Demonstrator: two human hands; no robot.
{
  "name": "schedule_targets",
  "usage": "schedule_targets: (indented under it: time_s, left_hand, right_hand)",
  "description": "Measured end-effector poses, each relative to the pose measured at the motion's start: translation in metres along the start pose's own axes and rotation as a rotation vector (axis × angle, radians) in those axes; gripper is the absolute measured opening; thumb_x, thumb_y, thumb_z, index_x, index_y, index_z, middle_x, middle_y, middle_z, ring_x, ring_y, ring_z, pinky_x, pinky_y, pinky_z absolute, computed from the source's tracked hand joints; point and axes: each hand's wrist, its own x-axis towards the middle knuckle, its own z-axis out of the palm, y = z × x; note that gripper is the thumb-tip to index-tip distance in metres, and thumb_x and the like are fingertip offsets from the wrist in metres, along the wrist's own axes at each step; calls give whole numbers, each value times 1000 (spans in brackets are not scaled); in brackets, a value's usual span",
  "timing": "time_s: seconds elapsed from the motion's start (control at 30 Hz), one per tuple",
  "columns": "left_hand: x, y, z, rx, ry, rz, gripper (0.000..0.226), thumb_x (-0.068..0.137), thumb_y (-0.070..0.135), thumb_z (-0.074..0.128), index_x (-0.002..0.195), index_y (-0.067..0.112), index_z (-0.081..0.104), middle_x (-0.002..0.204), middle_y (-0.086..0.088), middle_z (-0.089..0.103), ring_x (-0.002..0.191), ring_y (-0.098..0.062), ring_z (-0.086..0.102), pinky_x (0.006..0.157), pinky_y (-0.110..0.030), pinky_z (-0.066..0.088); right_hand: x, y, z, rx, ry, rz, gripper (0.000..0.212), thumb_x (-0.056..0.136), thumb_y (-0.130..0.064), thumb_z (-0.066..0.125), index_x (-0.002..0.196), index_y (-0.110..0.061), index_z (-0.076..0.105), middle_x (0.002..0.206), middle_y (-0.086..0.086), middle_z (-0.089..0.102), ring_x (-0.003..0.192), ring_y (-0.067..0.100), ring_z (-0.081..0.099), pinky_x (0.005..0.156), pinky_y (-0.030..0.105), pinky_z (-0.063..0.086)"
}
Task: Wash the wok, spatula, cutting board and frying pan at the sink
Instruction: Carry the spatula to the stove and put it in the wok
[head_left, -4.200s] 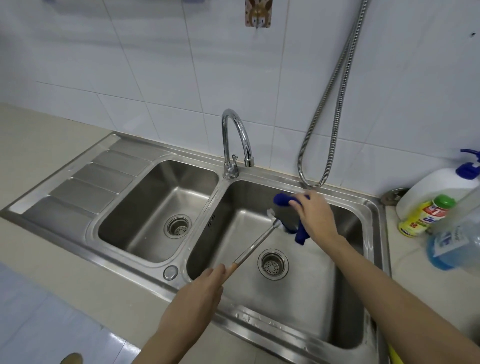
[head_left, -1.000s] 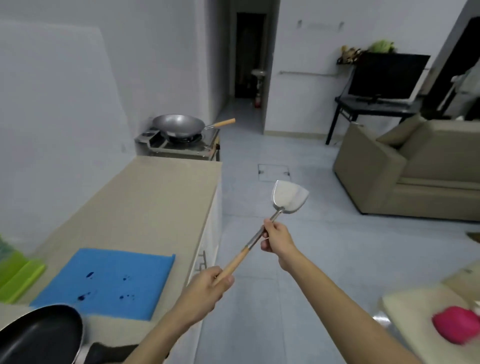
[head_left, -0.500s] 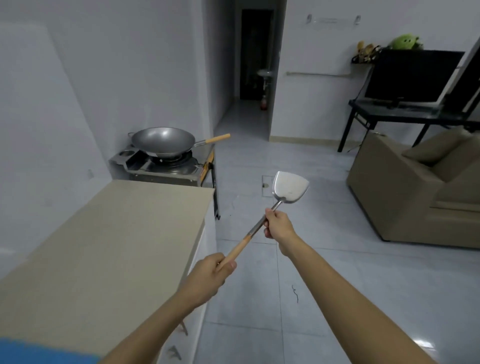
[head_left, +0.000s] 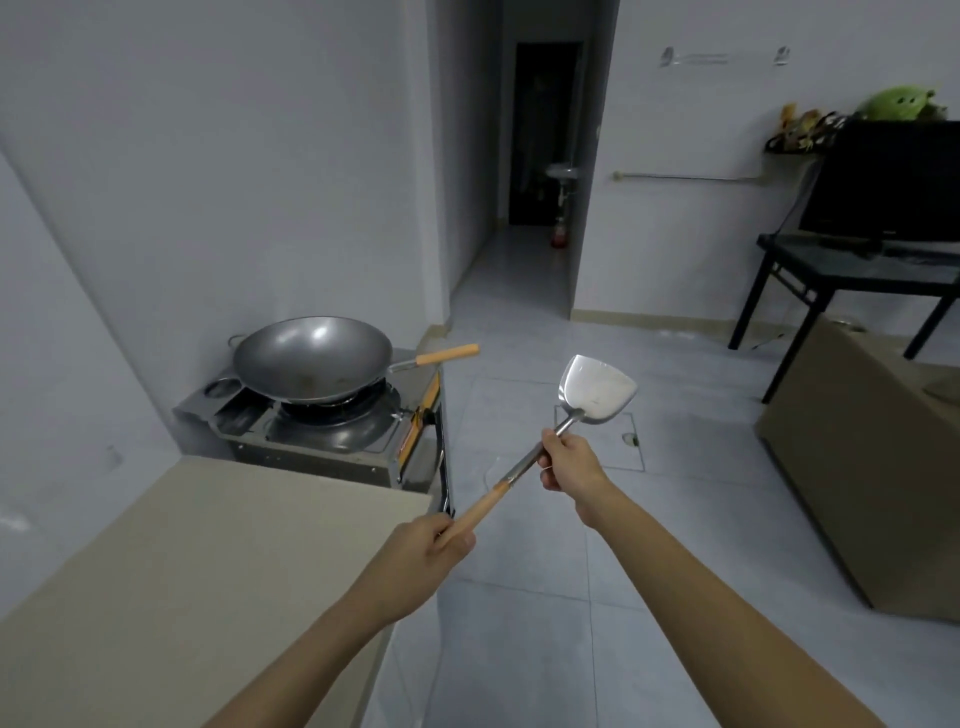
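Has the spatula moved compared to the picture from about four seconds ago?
Yes. The spatula was over the sink basin then; now both hands hold it above the floor, beside the countertop, near the wok on the stove.

You are in a home: a kitchen worktop (head_left: 208, 561) and gas stove (head_left: 322, 431) with wok (head_left: 311, 358) adjoin a sofa (head_left: 872, 467) and tiled floor (head_left: 571, 597).

No words or numbers can be read here. The stove (head_left: 332, 431) has an orange sticker (head_left: 415, 423) on its front edge, but any writing on it is too small and blurry to make out.
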Motion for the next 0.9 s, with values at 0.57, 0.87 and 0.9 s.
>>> schedule_targets:
  time_s: [0.57,0.87,0.9]
  left_hand:
    - [222,-78,-117,-168,440,-419,29,94,31,54,86,3,58,49,5,47,42,-7,41,45,-24,34]
    - [270,-137,-196,-58,476,-587,26,96,35,49,82,15,58,60,5,52,44,-4,45,48,-19,37]
    - [274,-140,-198,-35,472,-602,26,96,37,49,81,17,58,61,6,53,45,-4,47,49,-19,37]
  right_hand:
    - [323,-87,224,-252,-675,49,26,101,-28,44,84,-12,56,65,2,57,50,11,55,50,21,49]
    - [390,-90,350,-401,-857,60,27,100,-22,46,80,-9,57,67,4,60,56,13,53,56,22,48]
    - [395,-85,359,-439,-857,74,29,100,-21,47,76,-9,57,65,4,60,55,13,52,57,24,46]
